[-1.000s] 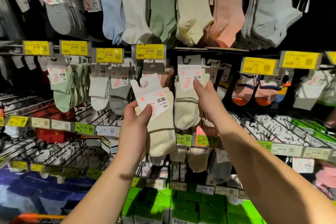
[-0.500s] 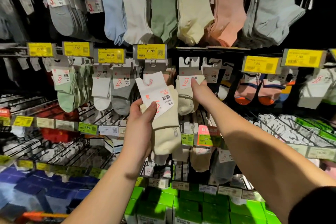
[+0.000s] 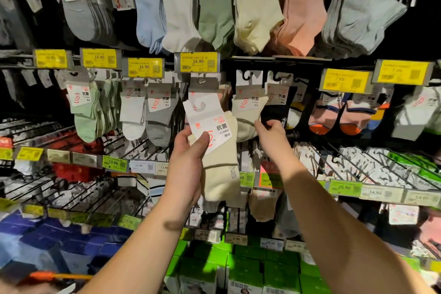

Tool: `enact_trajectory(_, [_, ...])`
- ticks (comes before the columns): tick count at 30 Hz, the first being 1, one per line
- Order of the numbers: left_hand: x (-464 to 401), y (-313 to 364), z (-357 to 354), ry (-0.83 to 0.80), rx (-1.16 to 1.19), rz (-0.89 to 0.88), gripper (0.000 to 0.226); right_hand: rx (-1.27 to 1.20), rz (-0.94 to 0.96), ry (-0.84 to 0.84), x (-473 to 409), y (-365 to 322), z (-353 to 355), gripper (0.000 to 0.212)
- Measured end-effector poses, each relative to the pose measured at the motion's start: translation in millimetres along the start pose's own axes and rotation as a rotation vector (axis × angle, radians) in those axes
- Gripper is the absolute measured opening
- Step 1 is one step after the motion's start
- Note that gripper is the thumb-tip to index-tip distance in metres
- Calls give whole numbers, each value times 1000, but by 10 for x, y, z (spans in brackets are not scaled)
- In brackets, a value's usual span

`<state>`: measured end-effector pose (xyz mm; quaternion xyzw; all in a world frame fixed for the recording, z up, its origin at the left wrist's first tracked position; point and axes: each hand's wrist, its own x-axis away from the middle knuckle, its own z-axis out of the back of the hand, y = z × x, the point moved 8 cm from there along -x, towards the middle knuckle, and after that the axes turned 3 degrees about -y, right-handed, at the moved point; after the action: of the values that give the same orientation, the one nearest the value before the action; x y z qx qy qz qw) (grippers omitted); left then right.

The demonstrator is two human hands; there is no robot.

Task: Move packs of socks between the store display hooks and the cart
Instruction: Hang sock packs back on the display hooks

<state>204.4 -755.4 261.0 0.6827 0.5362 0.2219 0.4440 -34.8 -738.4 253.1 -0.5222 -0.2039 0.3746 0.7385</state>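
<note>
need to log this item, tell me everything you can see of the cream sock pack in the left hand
The cream sock pack is a folded pair of pale cream, soft knit socks with ribbed cuffs, banded by a white card header printed in red and black, with a round hang hole and hook slot on top. It is off the hooks, tilted with the header leaning left, in front of the display. The left hand grips it, thumb pressed on the card's face. The right hand does not touch it.

Qty: hands 2, left hand and right hand. Cream sock pack off hooks: 1. Yellow price tags, mid display rail: 6. Green boxes, bottom edge: count unclear, approx. several.
</note>
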Motion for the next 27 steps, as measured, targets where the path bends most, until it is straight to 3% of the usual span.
enact_trajectory(5, [24, -70, -32, -19, -18, 15, 18, -302, 24, -112, 563, 104, -201, 29])
enact_trajectory(12, [15, -142, -234, -105, -46, 11, 27, -476, 285, -435, 898, -277, -368, 27])
enact_trajectory(20, [-169, -80, -387, -117, -382, -35, 42, -451, 322, -240, 710, -370, -55, 21])
enact_trajectory(25, [-395, -51, -484, -110, -471, -39, 21, -293, 303, -152, 488, -486, 61, 28])
enact_trajectory(27, [-486, 4, -527, -93, -535, -55, 23, -239, 296, -117, 385, -521, 83, 31])
